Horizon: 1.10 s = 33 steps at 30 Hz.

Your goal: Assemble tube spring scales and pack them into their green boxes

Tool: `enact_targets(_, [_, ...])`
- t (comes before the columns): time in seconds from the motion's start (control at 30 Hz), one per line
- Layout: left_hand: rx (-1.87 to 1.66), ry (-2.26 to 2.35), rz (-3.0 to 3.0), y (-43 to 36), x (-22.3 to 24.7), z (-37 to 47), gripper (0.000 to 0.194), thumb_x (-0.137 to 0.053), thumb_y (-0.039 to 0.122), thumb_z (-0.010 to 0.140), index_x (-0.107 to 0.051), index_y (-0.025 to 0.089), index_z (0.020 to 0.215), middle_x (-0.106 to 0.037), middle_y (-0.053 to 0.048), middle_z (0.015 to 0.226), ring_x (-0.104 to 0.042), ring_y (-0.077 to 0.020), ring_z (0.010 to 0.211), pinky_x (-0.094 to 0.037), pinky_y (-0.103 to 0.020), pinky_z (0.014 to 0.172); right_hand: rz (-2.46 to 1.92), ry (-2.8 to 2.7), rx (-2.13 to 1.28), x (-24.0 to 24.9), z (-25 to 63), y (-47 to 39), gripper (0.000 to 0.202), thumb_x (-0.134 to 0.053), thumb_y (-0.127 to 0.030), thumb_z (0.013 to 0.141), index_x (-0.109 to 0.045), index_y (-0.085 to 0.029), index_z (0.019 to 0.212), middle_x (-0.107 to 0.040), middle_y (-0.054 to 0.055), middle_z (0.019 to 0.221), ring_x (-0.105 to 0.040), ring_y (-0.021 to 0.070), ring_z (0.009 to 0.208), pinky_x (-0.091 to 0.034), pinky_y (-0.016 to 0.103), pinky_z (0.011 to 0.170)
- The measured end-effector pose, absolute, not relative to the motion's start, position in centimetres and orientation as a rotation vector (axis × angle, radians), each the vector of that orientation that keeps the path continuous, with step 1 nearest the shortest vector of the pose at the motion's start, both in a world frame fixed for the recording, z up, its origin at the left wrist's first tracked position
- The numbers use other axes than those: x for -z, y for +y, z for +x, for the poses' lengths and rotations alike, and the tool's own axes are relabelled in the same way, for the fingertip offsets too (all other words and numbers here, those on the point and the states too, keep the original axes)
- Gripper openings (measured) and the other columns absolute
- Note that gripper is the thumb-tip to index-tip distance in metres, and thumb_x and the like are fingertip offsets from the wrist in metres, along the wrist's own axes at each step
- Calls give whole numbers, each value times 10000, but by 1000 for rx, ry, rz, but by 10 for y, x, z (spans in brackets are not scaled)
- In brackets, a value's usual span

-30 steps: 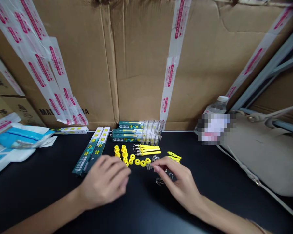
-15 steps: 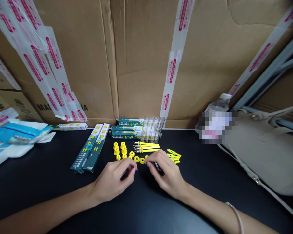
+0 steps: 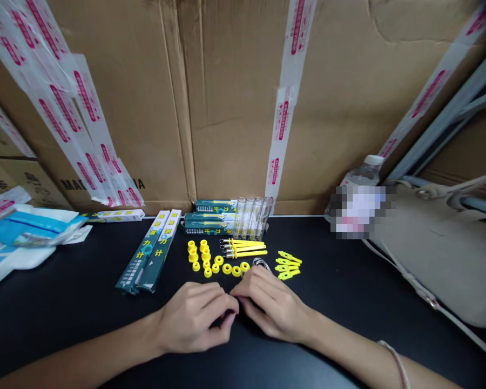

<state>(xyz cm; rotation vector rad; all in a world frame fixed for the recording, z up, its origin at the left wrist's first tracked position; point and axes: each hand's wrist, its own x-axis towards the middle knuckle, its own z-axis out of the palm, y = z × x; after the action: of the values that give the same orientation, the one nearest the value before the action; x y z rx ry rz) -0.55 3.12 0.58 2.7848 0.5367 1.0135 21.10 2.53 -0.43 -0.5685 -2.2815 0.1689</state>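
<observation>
My left hand and my right hand meet low over the black table, fingertips nearly touching. Both are closed in a pinch, and whatever lies between the fingers is too small or hidden. Just beyond my right hand lie metal wire hooks, partly covered by it. Yellow rings and yellow caps sit past my fingertips. Behind them are yellow rods with springs. Flat yellow pieces rest to the right of the hooks.
Clear tubes stand before green boxes at the back. Two long boxes lie at left, near a blue packet. A bottle and a beige bag are on the right, with cardboard behind.
My right hand has moved left and nearer to me, away from the yellow rings. My left hand has shifted slightly right and down, and the two hands have come together.
</observation>
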Motion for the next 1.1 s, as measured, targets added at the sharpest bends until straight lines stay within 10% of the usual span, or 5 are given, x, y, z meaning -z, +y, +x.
enact_targets(0.4, [-1034, 645, 2762, 40, -2, -15, 233, -372, 35, 777, -361, 236, 661, -433, 42, 574, -403, -131, 482, -297, -272, 468, -1024, -1907, 33, -8, 248, 44, 127, -493, -126, 970, -588, -182, 1033, -685, 73, 844, -663, 190, 730, -527, 305, 664])
enact_targets(0.73, [-971, 724, 2772, 39, -4, -9, 256, -394, 94, 972, -430, 220, 752, -502, 51, 616, -485, -111, 499, -357, -245, 493, -896, -2350, 249, -18, 279, 53, 156, -557, -150, 942, -633, -170, 1077, -740, 66, 815, -672, 181, 634, -484, 296, 560])
enact_targets(1.1, [-798, 714, 2706, 39, 1, -14, 491, -306, -135, 718, -509, 199, 1014, -578, -28, 953, -592, -144, 857, -497, -233, 768, -813, -2194, 202, 11, 267, 61, 138, -544, -145, 947, -665, -153, 880, -660, 25, 625, -566, 130, 491, -413, 264, 503])
